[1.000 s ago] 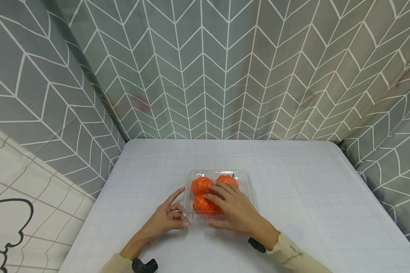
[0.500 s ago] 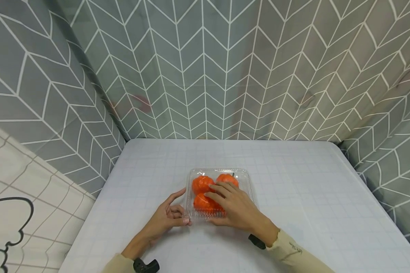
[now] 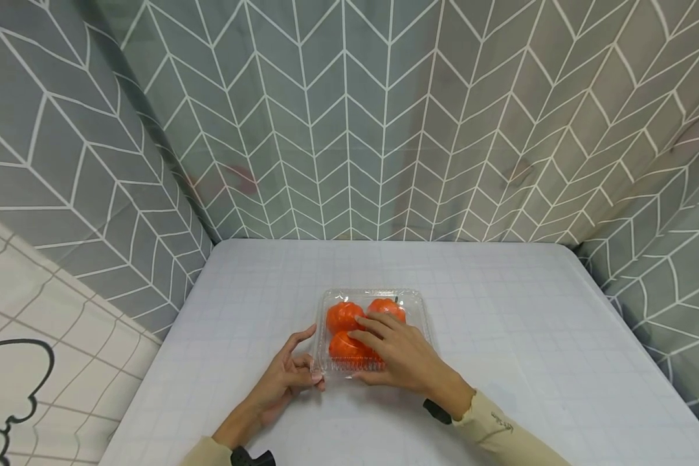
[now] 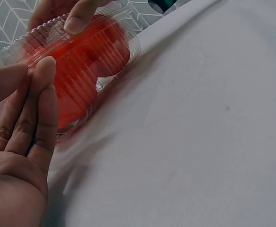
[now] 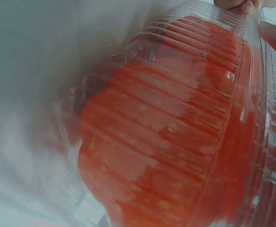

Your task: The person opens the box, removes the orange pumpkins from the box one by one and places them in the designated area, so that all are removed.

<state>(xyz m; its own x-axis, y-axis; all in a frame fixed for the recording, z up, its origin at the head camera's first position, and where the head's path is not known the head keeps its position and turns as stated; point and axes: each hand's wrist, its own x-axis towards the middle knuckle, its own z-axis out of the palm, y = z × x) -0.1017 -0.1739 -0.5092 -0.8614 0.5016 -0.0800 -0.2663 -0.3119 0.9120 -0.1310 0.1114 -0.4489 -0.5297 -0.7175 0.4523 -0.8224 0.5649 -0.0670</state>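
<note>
The head view looks forward and down from above the left hand (image 3: pixel 282 382) and the right hand (image 3: pixel 406 357), distant enough to include the curtain (image 3: pixel 378 116) beyond them. The left wrist view looks from near, along the left hand; the right wrist view is even nearer to the clear box (image 3: pixel 416 310) at the right hand, and both share its ribbed side (image 4: pixel 116 52).

On my head feed I see a white-covered table (image 3: pixel 530 323) with faint grid lines and rounded far corners. I make out a clear plastic box (image 3: pixel 349 364) lying on it, around mid-width.
</note>
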